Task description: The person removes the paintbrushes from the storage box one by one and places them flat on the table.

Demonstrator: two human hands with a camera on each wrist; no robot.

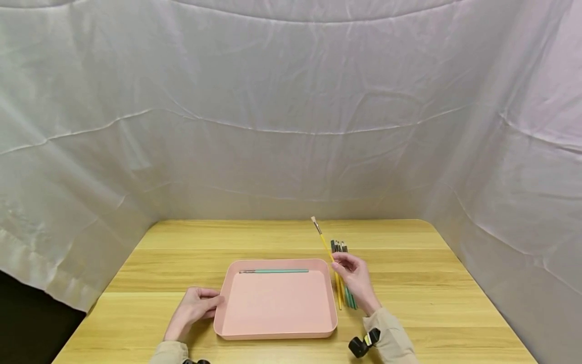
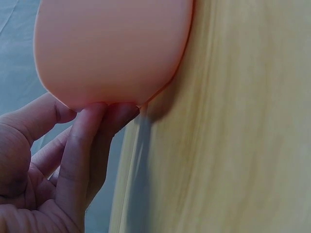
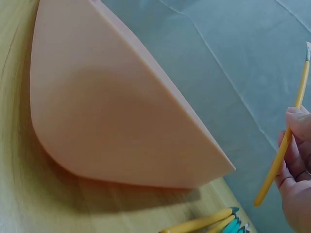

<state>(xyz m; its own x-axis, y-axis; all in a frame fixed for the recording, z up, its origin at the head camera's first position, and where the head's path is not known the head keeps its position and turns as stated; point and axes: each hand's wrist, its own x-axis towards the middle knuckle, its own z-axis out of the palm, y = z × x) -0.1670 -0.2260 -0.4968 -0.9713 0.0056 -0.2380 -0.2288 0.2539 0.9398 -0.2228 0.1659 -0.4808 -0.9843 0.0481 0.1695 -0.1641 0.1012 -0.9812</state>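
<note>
In the head view, my right hand (image 1: 355, 277) pinches a yellow-handled paintbrush (image 1: 325, 243) between thumb and fingers, its pale bristles pointing up and away. The right wrist view shows the held brush's yellow handle (image 3: 276, 167) clear of the table. My left hand (image 1: 193, 309) grips the left side of a pink tray (image 1: 277, 313); its fingertips press on the outer wall in the left wrist view. Inside the tray, near its far wall, lies one teal-handled paintbrush (image 1: 282, 271). Several more paintbrushes (image 1: 350, 298), yellow and teal, lie just right of the tray, partly hidden under my right hand.
A wooden table (image 1: 423, 303) carries everything, with its surface extending on both sides of the tray. Grey-white cloth (image 1: 291, 167) hangs behind the table and along both sides. Each wrist wears a small black camera; the right one (image 1: 364, 344) shows clearly.
</note>
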